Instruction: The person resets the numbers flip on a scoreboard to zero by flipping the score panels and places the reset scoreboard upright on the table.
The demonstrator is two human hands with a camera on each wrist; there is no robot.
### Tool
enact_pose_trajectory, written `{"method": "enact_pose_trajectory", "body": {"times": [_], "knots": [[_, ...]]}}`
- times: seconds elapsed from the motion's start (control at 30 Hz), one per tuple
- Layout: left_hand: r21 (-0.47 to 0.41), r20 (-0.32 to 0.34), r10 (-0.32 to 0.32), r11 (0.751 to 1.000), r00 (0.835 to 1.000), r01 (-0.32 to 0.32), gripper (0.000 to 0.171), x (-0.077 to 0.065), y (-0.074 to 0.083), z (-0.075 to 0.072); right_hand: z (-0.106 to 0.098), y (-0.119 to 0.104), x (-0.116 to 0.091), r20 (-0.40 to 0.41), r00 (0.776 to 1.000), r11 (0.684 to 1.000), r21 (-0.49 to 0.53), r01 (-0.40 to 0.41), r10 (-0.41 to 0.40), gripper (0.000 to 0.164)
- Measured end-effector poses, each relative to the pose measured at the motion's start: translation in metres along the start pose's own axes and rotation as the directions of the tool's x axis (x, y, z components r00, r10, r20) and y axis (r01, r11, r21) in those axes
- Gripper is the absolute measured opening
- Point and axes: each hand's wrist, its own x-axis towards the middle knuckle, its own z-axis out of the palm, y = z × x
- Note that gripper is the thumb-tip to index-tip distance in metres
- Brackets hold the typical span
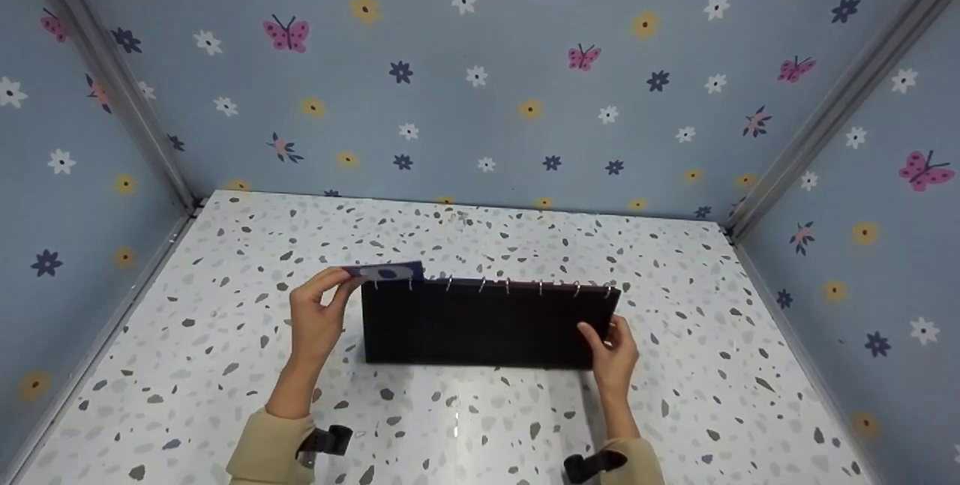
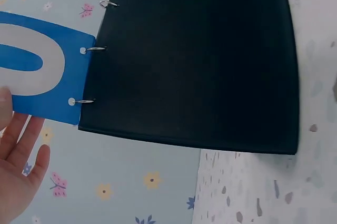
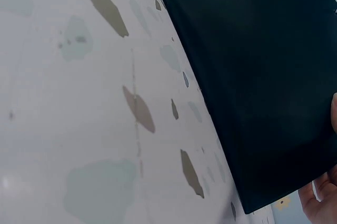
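Note:
A black flip scoreboard (image 1: 480, 324) stands on the speckled tabletop, its plain back panel facing me and metal rings along its top edge. At its upper left a blue number card (image 1: 405, 271) with a large white 0 is lifted on its rings. My left hand (image 1: 315, 320) pinches the card's outer end between thumb and fingers; the left wrist view shows the card (image 2: 73, 71) threaded on two rings. At the other end, my right hand (image 1: 616, 357) grips the scoreboard's right edge, thumb on the black panel and fingers behind. The scoreboard's front is hidden.
The white speckled tabletop (image 1: 420, 425) spreads around the scoreboard. A blue wall (image 1: 480, 133) with flowers and butterflies rises behind it, with similar panels on both sides. Metal posts (image 1: 847, 80) mark the corners.

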Motion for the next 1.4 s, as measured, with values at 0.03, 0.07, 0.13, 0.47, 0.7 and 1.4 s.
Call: {"method": "enact_pose_trajectory", "body": {"times": [0.03,0.07,0.13,0.47,0.7,1.4], "knots": [[0.005,-0.011,-0.007,1.000,1.000,0.007,0.011,0.003,-0.001,0.001,0.000,0.000,0.000,0.001,1.000,1.000,-0.001,0.002,-0.002,0.029],[0.018,-0.020,-0.013,1.000,1.000,0.013,0.010,0.005,-0.002,0.002,0.000,0.001,0.000,0.002,1.000,1.000,-0.004,0.005,-0.005,0.029],[0.047,-0.027,-0.016,0.999,1.000,0.017,0.010,0.010,-0.005,0.004,0.000,0.001,0.000,0.003,1.000,1.000,-0.013,0.014,-0.014,0.029],[0.207,-0.037,-0.123,0.970,0.992,0.128,0.010,0.030,-0.043,0.010,-0.001,0.000,0.000,0.002,1.000,1.000,-0.027,0.015,-0.015,0.028],[0.279,-0.033,-0.186,0.942,0.982,0.188,0.015,0.040,-0.055,0.014,0.000,-0.002,0.001,0.004,1.000,1.000,-0.009,0.008,-0.008,0.028],[0.407,-0.006,-0.294,0.872,0.956,0.271,0.019,0.017,-0.070,0.009,-0.001,0.000,0.001,0.014,1.000,1.000,-0.021,0.017,-0.016,0.028]]}}
